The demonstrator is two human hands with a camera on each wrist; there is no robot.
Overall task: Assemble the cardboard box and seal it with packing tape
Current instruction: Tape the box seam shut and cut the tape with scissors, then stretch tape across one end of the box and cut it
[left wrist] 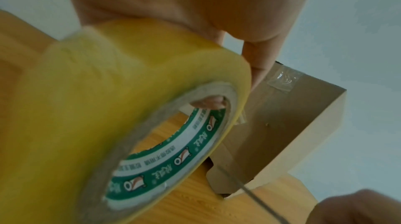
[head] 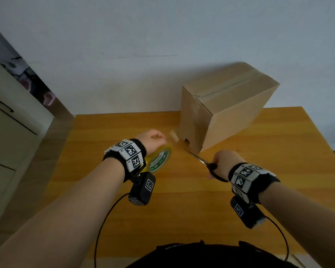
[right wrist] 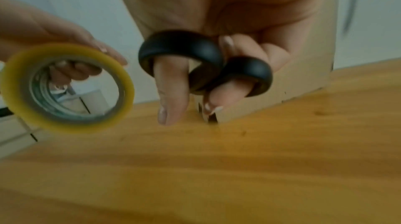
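Note:
A closed cardboard box (head: 228,105) stands at the back right of the wooden table (head: 182,200), with clear tape along its top seam and down its near end (left wrist: 284,80). My left hand (head: 151,140) grips a yellow roll of packing tape (head: 160,161) just left of the box, fingers through its core (left wrist: 211,103). A loose end of tape (head: 173,135) hangs between roll and box. My right hand (head: 223,163) holds black-handled scissors (head: 211,167), thumb and a finger through the loops (right wrist: 182,51). The blades (head: 194,156) point at the box's lower near corner.
A white wall runs behind the table. A pale cabinet (head: 10,132) with dark handles stands off the table's left side. Black cables (head: 108,217) loop from both wrist cameras over the near part of the table. Bare wood shows in front of the box.

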